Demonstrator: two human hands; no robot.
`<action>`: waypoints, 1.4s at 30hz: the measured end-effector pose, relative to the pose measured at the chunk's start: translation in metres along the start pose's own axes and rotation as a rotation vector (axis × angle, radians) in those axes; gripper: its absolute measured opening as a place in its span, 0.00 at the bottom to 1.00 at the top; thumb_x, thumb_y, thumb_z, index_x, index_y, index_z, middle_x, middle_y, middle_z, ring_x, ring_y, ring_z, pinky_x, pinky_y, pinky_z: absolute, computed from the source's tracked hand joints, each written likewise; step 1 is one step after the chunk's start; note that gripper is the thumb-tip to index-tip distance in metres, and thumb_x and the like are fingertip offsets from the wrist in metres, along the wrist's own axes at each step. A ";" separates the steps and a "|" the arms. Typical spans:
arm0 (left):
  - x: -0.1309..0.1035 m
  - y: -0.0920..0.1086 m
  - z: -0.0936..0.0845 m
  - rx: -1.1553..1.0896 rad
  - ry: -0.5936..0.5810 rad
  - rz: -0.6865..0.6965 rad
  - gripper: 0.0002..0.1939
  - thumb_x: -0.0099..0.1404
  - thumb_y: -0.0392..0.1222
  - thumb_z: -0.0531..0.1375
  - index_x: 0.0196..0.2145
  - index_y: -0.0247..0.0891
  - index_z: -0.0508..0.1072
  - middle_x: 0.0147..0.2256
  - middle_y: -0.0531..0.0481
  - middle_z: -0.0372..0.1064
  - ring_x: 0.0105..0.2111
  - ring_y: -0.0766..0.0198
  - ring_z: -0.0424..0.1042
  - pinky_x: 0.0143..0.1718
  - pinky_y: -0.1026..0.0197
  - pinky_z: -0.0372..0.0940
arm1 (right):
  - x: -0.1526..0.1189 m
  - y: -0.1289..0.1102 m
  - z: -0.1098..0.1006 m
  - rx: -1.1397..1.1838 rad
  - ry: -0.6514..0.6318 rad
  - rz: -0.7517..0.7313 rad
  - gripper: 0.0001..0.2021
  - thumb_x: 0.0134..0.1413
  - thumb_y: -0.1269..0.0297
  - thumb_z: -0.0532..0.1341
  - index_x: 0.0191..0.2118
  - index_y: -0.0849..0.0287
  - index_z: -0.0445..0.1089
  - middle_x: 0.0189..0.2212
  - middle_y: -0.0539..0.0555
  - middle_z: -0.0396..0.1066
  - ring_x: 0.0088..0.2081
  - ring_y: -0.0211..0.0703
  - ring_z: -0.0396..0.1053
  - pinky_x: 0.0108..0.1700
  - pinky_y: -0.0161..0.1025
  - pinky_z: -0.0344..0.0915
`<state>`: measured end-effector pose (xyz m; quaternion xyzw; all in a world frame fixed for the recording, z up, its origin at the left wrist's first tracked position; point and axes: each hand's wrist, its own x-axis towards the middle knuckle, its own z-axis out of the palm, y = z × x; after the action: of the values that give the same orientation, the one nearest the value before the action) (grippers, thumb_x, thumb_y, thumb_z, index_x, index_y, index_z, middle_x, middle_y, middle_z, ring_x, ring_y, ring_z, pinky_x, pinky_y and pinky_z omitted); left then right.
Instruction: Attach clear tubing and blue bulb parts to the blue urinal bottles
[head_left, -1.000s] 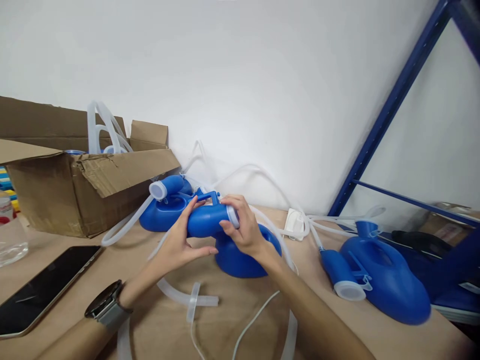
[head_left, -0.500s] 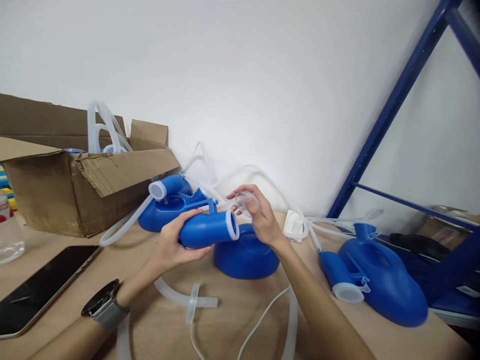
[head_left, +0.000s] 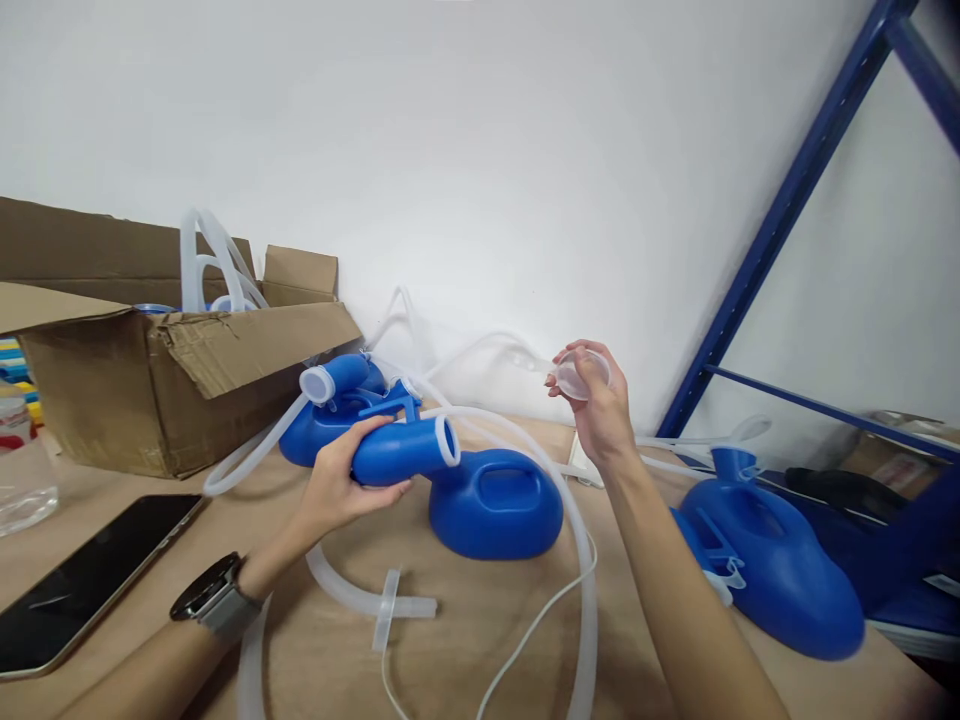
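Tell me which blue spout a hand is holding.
The middle spout, uncapped, in the left hand; no hand holds the rear-left spout or the right spout.

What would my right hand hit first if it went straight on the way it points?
Most likely the white wall: your right hand, holding the translucent round cap, points upward and forward to it. Depth is hard to judge from this single view.

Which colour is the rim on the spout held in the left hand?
White, on a blue spout; the rim shows best in the head view.
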<state>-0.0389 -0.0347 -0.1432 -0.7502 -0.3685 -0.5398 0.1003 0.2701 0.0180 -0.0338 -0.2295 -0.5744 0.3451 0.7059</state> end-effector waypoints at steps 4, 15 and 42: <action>-0.001 -0.010 0.004 0.082 0.103 -0.077 0.36 0.58 0.53 0.71 0.59 0.42 0.66 0.53 0.41 0.74 0.50 0.47 0.77 0.51 0.49 0.73 | -0.001 0.027 -0.009 -0.239 -0.151 0.111 0.24 0.51 0.46 0.70 0.48 0.53 0.69 0.40 0.51 0.73 0.37 0.42 0.76 0.40 0.40 0.75; -0.001 -0.019 0.007 0.208 0.222 -0.073 0.32 0.60 0.50 0.70 0.58 0.43 0.65 0.52 0.42 0.72 0.52 0.47 0.75 0.51 0.48 0.72 | -0.044 0.054 0.030 -0.693 -0.887 -0.006 0.31 0.65 0.49 0.62 0.70 0.50 0.58 0.68 0.59 0.56 0.69 0.52 0.56 0.70 0.52 0.54; 0.021 -0.001 -0.022 0.000 -0.126 -0.079 0.29 0.57 0.55 0.70 0.53 0.40 0.72 0.49 0.43 0.79 0.43 0.48 0.80 0.45 0.52 0.74 | -0.056 0.030 0.064 -0.400 -0.708 -0.051 0.23 0.64 0.48 0.61 0.22 0.58 0.70 0.23 0.49 0.63 0.27 0.39 0.60 0.30 0.36 0.57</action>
<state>-0.0528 -0.0372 -0.1161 -0.7677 -0.4031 -0.4950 0.0555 0.1953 -0.0096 -0.0769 -0.2148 -0.8432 0.2667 0.4144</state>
